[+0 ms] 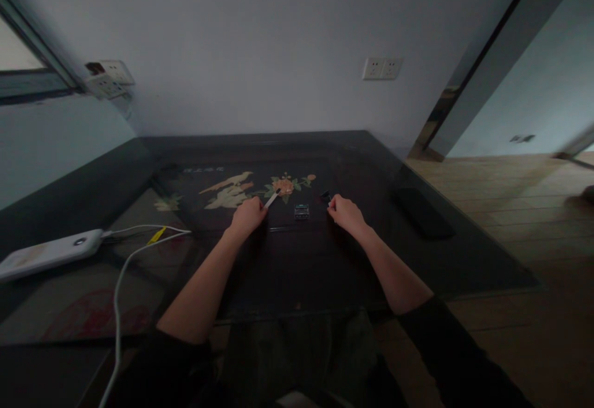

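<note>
Dark lacquered wood, painted with two pale birds and one orange flower (284, 185), made up the table (297, 272). Counted from the left, it carried one white power bank (49, 253) with two white cables (121, 272) and one yellow tag near the plug, then one pale stick (271, 198), one small black chip-like part (301, 211), one tiny dark piece (325, 196) and, far right, one flat dark object (422, 213) that was too dim to identify.

The left hand (248, 216) was curled in a narrow grip around the stick, whose tip pointed up and right toward the flower. Just right of it the small black part lay on the table between both hands, touching neither. The right hand (346, 213) had its fingers pinched on the tiny dark piece at its far edge.

Behind the table stood a plain grey wall with one double socket (382, 68) to the right and another cluster of sockets at the left corner, beside a window. Wooden floor lay open to the right of the table's edge, by a doorway. Bare tabletop stretched near the person, between the forearms.
</note>
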### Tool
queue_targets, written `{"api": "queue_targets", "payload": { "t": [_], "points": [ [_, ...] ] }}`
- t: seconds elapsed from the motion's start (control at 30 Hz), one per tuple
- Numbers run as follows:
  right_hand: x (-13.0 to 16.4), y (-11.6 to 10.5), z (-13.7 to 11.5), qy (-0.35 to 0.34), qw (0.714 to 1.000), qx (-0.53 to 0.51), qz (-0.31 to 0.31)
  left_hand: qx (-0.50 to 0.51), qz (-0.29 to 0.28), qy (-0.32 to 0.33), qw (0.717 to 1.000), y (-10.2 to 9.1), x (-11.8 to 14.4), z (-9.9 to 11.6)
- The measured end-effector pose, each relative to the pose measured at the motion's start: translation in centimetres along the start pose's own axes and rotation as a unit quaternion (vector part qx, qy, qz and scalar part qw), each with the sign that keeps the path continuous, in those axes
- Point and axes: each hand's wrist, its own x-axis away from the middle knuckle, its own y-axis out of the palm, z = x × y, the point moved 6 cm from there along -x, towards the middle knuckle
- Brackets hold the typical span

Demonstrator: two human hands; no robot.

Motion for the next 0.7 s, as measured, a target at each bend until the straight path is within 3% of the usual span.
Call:
{"api": "queue_targets", "payload": {
  "t": [0.17, 0.43, 0.6, 0.7],
  "points": [
    [-0.1, 0.1, 0.0, -0.005, 1.000, -0.006, 0.008, 0.031, 0.021, 0.014, 0.999, -0.3, 0.0, 0.4],
    [-0.1, 0.2, 0.0, -0.001, 1.000, -0.013, 0.009, 0.241, 0.063, 0.046, 0.967, -1.0, 0.3, 1.9],
    [-0.1, 0.2, -0.1, -0.001, 1.000, -0.009, -0.002, 0.409, -0.014, 0.110, 0.906, 0.1, 1.0, 4.7],
    [0.0, 0.2, -0.1, -0.004, 1.000, -0.002, -0.005, 0.430, -0.043, 0.156, 0.888, 0.4, 1.9, 6.9]
  ]
}}
